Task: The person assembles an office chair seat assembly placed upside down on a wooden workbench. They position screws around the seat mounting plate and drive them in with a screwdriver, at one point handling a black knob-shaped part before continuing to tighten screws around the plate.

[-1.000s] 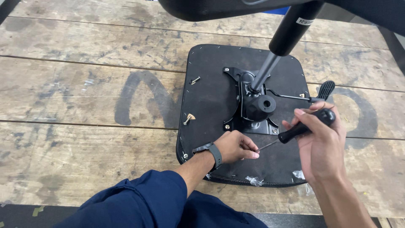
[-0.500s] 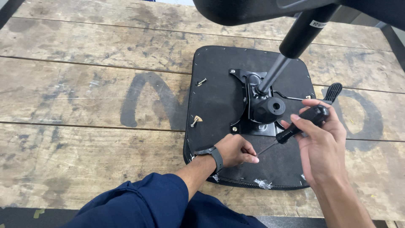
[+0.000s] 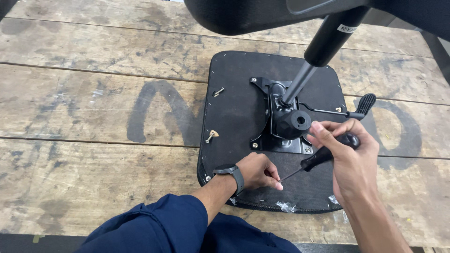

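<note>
An upturned black chair seat (image 3: 234,93) lies on a worn wooden table (image 3: 93,93). A black metal mechanism plate (image 3: 286,124) with a round socket is fixed to its underside. My right hand (image 3: 349,159) grips the black handle of a screwdriver (image 3: 323,157), whose thin shaft slants down-left. My left hand (image 3: 258,171), wearing a dark wristwatch, rests on the seat's near edge with its fingertips at the screwdriver tip. What the tip touches is hidden by my fingers.
Two loose screws (image 3: 218,92) (image 3: 211,136) stick up from the seat's left part. A black lever with a paddle end (image 3: 363,105) juts right from the mechanism. A grey and black gas cylinder (image 3: 323,47) slants overhead, under a dark chair part (image 3: 262,14).
The view has shifted, so the seat sits further right and higher in frame. My hands keep the same hold, with the screwdriver still angled towards my left fingertips.
</note>
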